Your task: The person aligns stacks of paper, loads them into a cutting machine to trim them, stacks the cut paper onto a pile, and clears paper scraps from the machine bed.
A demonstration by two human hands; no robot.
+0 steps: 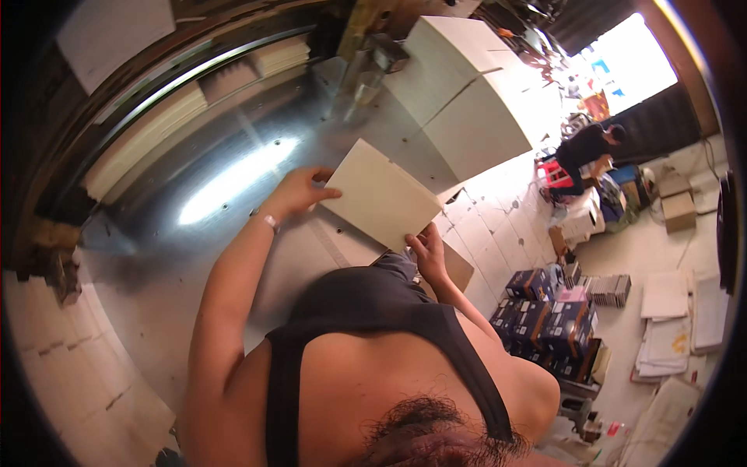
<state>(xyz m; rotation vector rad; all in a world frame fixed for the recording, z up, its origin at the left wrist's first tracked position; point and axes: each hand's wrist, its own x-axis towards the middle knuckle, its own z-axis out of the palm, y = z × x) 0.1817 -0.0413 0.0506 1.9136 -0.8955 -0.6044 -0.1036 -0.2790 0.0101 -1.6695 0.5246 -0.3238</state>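
A cream rectangular sheet of paper or card (381, 194) is held up in front of me, tilted, above the near edge of a shiny metal table (257, 124). Whether it is one piece or a thin stack, I cannot tell. At its left edge my left hand (299, 192) pinches it between thumb and fingers. My right hand (427, 251) grips its near right corner, with some fingers hidden beneath. Partly under that hand, a brownish flat panel (457, 268) shows.
Cream paper stacks (148, 156) line the table's back under a long machine bar. Large white stacks (467, 93) stand at the far right. Dark boxes (545, 319) sit on the floor at right, near loose papers (665, 342). A person (583, 152) bends over farther off.
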